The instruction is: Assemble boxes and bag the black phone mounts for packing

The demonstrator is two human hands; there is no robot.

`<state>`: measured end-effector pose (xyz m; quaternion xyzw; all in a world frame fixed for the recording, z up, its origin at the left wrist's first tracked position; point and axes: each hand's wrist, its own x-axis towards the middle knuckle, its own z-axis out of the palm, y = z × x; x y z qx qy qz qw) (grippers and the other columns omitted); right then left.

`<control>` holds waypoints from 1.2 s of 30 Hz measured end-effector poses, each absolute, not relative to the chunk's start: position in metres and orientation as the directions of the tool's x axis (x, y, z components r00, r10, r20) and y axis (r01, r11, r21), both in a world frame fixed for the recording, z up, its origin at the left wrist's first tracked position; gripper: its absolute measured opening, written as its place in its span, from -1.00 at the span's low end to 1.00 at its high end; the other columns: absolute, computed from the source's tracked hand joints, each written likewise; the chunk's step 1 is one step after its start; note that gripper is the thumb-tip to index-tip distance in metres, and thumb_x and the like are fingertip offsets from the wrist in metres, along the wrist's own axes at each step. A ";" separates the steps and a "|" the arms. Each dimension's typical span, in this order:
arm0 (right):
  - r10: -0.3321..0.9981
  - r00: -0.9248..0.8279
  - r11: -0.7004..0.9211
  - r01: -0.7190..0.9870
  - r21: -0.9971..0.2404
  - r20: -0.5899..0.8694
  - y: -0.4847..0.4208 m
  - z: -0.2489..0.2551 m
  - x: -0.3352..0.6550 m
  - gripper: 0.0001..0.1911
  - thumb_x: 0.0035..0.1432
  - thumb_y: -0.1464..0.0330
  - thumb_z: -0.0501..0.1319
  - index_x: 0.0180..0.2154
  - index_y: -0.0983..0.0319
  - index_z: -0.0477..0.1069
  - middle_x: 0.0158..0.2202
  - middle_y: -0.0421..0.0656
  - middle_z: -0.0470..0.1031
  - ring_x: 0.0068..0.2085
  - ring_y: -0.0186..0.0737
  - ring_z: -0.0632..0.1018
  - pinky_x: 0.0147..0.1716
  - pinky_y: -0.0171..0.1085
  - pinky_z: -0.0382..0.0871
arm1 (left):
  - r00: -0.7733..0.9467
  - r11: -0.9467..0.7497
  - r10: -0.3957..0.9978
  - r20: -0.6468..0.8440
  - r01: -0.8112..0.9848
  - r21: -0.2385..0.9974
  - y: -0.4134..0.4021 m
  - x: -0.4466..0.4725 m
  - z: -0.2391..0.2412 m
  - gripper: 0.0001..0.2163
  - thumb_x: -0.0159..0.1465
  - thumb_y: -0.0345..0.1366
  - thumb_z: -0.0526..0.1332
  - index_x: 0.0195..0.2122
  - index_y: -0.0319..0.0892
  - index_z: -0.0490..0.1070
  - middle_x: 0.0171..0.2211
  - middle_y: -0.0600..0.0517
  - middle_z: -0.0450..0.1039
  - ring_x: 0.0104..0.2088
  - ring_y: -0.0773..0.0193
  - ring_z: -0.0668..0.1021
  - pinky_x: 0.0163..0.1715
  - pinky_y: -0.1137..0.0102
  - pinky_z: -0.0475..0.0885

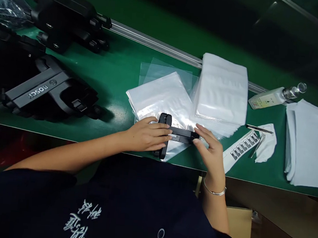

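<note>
A black T-shaped plastic part [184,133] lies over clear plastic bags [161,93] near the table's front edge. It carries a small printed label close to my left fingertips. My left hand [149,136] reaches in from the left, its fingers laid across the part's crosspiece and holding it. At the opposite end, the thumb and fingers of my right hand [209,146] close around the tip of the bar. The undersides of both hands are hidden.
Black Bosch-marked units [40,87] stand at left. Behind my right hand sits a stack of white bags [223,89]. Rightward are a label strip [242,147], tweezers [259,129], a crumpled white cloth [267,146], a bottle [267,99] and white sheets [311,145].
</note>
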<state>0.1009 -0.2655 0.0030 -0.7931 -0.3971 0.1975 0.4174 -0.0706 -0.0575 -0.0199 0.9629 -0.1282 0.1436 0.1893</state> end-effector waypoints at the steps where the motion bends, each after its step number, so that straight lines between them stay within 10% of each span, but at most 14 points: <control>1: 0.846 0.533 -0.319 0.486 -0.814 -0.012 -0.268 0.000 0.105 -0.64 0.18 0.22 0.27 0.03 0.01 0.47 0.12 -0.17 0.47 0.19 -0.03 0.40 0.22 0.11 0.20 | 0.919 -0.883 -0.245 0.310 -0.343 0.320 -0.052 -0.067 -0.016 -0.74 0.38 -0.22 0.08 -0.01 -0.08 0.49 -0.01 0.01 0.55 0.03 0.16 0.52 -0.05 0.25 0.30; 13: 0.924 0.382 -0.240 0.600 -0.763 0.009 -0.269 -0.015 0.111 -0.53 0.23 0.19 0.22 0.17 0.03 0.34 0.15 -0.12 0.43 0.20 -0.04 0.37 0.23 0.08 0.22 | 0.921 -0.877 -0.350 0.172 -0.387 0.286 -0.064 -0.040 0.005 -0.71 0.38 -0.18 0.04 0.00 -0.09 0.47 -0.14 -0.04 0.55 -0.15 0.16 0.52 -0.07 0.21 0.32; 19: 0.963 0.246 -0.135 0.796 -0.590 0.112 -0.261 -0.012 0.098 -0.41 0.25 0.19 0.18 0.27 0.08 0.15 0.03 -0.01 0.45 0.07 0.02 0.45 0.16 0.21 0.22 | 0.765 -0.762 0.520 0.380 0.215 0.610 -0.040 -0.084 -0.006 -0.68 0.37 -0.20 0.02 0.06 -0.15 0.39 -0.04 -0.10 0.48 -0.05 0.15 0.52 -0.01 0.20 0.41; 22: 0.910 0.251 -0.041 0.847 -0.529 0.331 -0.262 -0.005 0.084 -0.58 0.30 0.26 0.13 0.17 0.11 0.28 -0.06 -0.03 0.47 0.00 -0.06 0.49 0.19 0.19 0.17 | 0.667 -0.661 0.655 0.355 0.278 0.697 -0.041 -0.094 -0.013 -0.70 0.34 -0.23 0.05 0.04 -0.18 0.38 -0.07 -0.09 0.47 -0.12 0.19 0.55 -0.08 0.24 0.47; 26: 0.695 0.508 -0.121 0.781 -0.613 0.509 -0.276 0.009 0.074 -0.56 0.23 0.26 0.22 0.13 0.12 0.33 -0.05 -0.04 0.49 0.00 -0.07 0.50 0.20 0.14 0.18 | 0.792 -0.743 0.519 0.321 0.233 0.627 -0.075 -0.083 -0.025 -0.69 0.33 -0.27 0.03 0.07 -0.18 0.33 -0.06 -0.12 0.47 -0.05 0.12 0.54 -0.03 0.19 0.48; 30: 0.520 0.836 -0.116 0.270 -0.956 0.173 -0.287 0.015 0.074 -0.52 0.21 0.12 0.19 0.11 0.17 0.39 0.01 -0.02 0.50 0.03 -0.04 0.51 0.05 -0.02 0.40 | 0.993 -0.905 0.082 0.079 0.041 0.423 -0.136 -0.057 -0.040 -0.43 0.24 -0.11 0.19 0.24 -0.23 0.18 0.20 -0.27 0.30 0.23 -0.15 0.33 0.15 -0.02 0.32; 33: 0.538 0.842 0.078 -0.109 -0.991 -0.050 -0.293 0.015 0.076 -0.53 0.15 0.06 0.22 -0.01 0.20 0.50 -0.07 -0.05 0.57 0.03 0.00 0.52 0.05 -0.02 0.41 | 0.994 -0.962 -0.084 -0.076 -0.061 0.266 -0.162 -0.052 -0.050 -0.14 0.12 0.05 0.29 0.31 -0.39 0.03 0.32 -0.45 -0.01 0.33 -0.31 0.09 0.21 -0.15 0.19; 36: 0.541 0.826 0.174 -0.293 -0.940 -0.157 -0.300 0.017 0.075 -0.49 0.02 0.05 0.34 -0.06 0.21 0.54 -0.12 -0.07 0.60 0.00 0.02 0.54 0.03 -0.02 0.43 | 0.964 -0.943 -0.266 -0.016 -0.257 0.212 -0.153 -0.069 -0.054 -0.41 0.29 -0.12 0.18 0.27 -0.31 0.13 0.28 -0.36 0.15 0.28 -0.15 0.26 0.17 0.00 0.32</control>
